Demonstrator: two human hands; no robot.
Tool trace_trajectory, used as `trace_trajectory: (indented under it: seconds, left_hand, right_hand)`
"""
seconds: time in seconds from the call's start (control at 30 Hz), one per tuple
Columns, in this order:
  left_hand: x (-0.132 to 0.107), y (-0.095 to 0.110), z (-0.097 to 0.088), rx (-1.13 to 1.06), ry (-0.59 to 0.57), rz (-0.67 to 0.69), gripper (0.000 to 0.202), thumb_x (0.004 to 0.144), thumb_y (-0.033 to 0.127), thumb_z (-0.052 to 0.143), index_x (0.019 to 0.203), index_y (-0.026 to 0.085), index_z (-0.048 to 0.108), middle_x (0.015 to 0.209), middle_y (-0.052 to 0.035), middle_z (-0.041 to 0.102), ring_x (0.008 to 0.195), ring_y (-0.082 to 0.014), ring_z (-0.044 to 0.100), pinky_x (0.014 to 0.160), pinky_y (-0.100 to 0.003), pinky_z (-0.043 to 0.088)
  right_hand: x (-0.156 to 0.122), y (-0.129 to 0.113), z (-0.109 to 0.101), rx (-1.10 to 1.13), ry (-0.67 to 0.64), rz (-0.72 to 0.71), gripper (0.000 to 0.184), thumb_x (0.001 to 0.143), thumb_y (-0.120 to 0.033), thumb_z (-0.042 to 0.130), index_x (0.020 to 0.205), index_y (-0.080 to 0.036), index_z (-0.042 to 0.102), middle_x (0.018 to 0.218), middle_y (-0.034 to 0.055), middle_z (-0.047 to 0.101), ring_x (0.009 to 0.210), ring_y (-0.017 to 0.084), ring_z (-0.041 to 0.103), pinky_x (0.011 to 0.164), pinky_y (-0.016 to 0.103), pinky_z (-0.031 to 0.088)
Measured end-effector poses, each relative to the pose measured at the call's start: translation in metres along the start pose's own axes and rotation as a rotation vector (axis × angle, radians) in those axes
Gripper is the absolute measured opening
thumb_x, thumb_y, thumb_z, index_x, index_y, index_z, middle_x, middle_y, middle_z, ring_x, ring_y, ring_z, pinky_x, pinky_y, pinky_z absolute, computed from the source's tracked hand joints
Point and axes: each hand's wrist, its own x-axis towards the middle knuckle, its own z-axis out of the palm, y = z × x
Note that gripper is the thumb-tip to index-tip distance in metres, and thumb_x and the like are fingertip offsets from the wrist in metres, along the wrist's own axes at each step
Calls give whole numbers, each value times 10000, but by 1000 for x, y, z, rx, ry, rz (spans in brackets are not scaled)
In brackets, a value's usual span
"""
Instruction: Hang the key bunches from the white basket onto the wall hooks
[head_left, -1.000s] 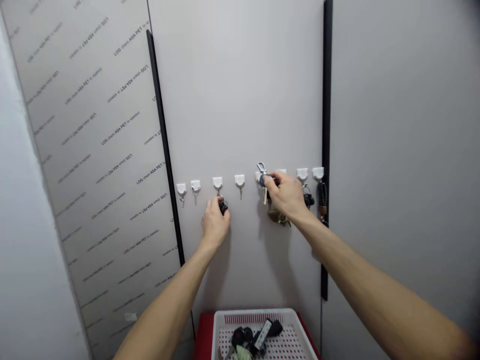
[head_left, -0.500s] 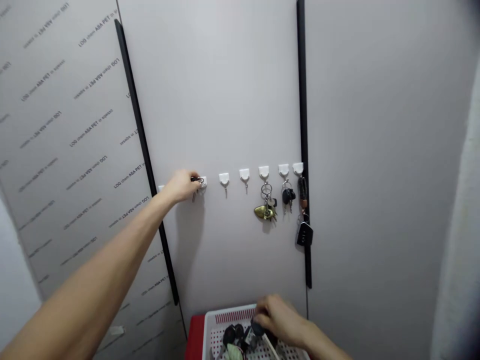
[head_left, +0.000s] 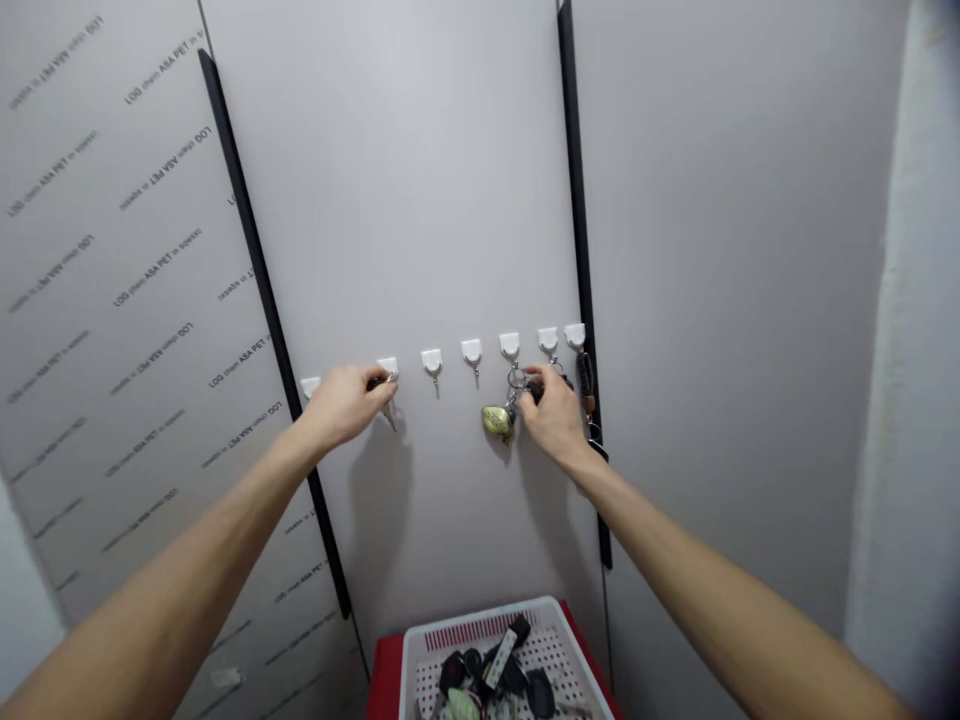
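Observation:
My left hand (head_left: 346, 405) is at a white wall hook (head_left: 387, 366), its fingers closed on a key (head_left: 390, 415) that hangs below them. On the right, my right hand (head_left: 555, 412) pinches a small dark object (head_left: 534, 389) near the hooks. Just left of its fingertips, a bunch of keys with a gold fob (head_left: 496, 420) hangs by a ring from another hook (head_left: 510, 345). My right hand partly covers this bunch and the dark keys behind it. A key on a dark strap (head_left: 586, 375) hangs from the rightmost hook, its lower part mostly hidden.
Two hooks (head_left: 432, 360) between my hands have only their small metal clips hanging. Below, a white basket (head_left: 442, 640) of mixed keys (head_left: 510, 670) rests on something red (head_left: 385, 680). Long black handles (head_left: 259, 250) run down the panel's sides.
My right hand has risen from the basket to the hooks beside the gold fob. My left hand has stayed at its hook. The view has shifted slightly.

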Motion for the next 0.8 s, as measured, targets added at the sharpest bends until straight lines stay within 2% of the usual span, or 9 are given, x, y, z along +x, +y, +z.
trace_trajectory:
  seconds: [0.07, 0.17, 0.27, 0.37, 0.47, 0.53, 0.67, 0.73, 0.8]
  left_hand:
    - [0, -8, 5, -16, 81, -37, 328, 642, 419, 343, 739, 195, 562, 614, 6, 553, 538, -111, 460, 487, -196, 320]
    - [16, -20, 3, -48, 195, -114, 322, 630, 406, 370, 776, 194, 564, 676, -7, 566, 572, -116, 474, 495, -194, 327]
    - [31, -21, -7, -58, 93, -107, 299, 614, 393, 408, 765, 199, 577, 638, -4, 563, 511, -106, 461, 473, -195, 326]
    - [28, -16, -15, -67, 153, -91, 312, 631, 401, 395, 786, 196, 572, 609, 3, 555, 484, -103, 451, 472, -202, 333]
    - [2, -14, -7, -107, 291, -21, 302, 656, 374, 386, 832, 193, 552, 702, -2, 567, 598, -117, 483, 558, -208, 360]
    - [-28, -15, 16, -161, 208, 38, 273, 661, 345, 397, 831, 191, 545, 775, -9, 566, 685, -122, 489, 630, -212, 365]
    - [-104, -18, 94, -283, -204, 63, 222, 688, 279, 365, 769, 178, 545, 753, -20, 558, 720, -115, 487, 672, -212, 364]
    - [-139, -19, 136, -288, -389, 11, 212, 682, 230, 353, 752, 183, 547, 743, -20, 554, 718, -114, 487, 665, -213, 364]
    - [-165, -20, 168, -258, -555, -35, 223, 624, 178, 400, 798, 199, 537, 825, -20, 546, 774, -124, 480, 690, -214, 358]
  right_hand:
    - [16, -5, -7, 14, 27, -59, 262, 607, -122, 367, 833, -144, 498, 815, 66, 535, 778, 159, 481, 703, 283, 374]
    - [43, -17, -18, -19, -55, -123, 247, 608, -121, 369, 791, -152, 532, 799, 53, 551, 773, 150, 479, 710, 277, 360]
    - [58, -29, -26, 10, -219, -145, 265, 613, -130, 371, 811, -168, 542, 741, 23, 564, 675, 118, 487, 663, 255, 367]
    - [46, -33, -30, 125, -398, -157, 257, 608, -136, 372, 800, -172, 539, 661, -2, 554, 550, 86, 467, 571, 227, 377]
    - [-1, -26, -28, 282, -642, -105, 251, 619, -136, 350, 790, -189, 525, 589, -15, 534, 448, 77, 435, 464, 214, 369]
    - [-47, -18, -22, 367, -833, -45, 271, 618, -119, 333, 770, -231, 527, 572, -22, 537, 436, 91, 449, 433, 217, 368]
    - [-141, -1, -8, 406, -976, 22, 329, 560, -112, 356, 690, -344, 550, 621, -46, 580, 586, 143, 540, 509, 234, 403]
    - [-168, 5, -4, 347, -997, 15, 327, 549, -139, 369, 696, -368, 550, 662, -34, 587, 653, 161, 544, 563, 263, 407]
    - [-170, 9, -7, 315, -955, 27, 302, 564, -175, 381, 720, -380, 539, 682, -19, 583, 675, 172, 539, 597, 295, 406]
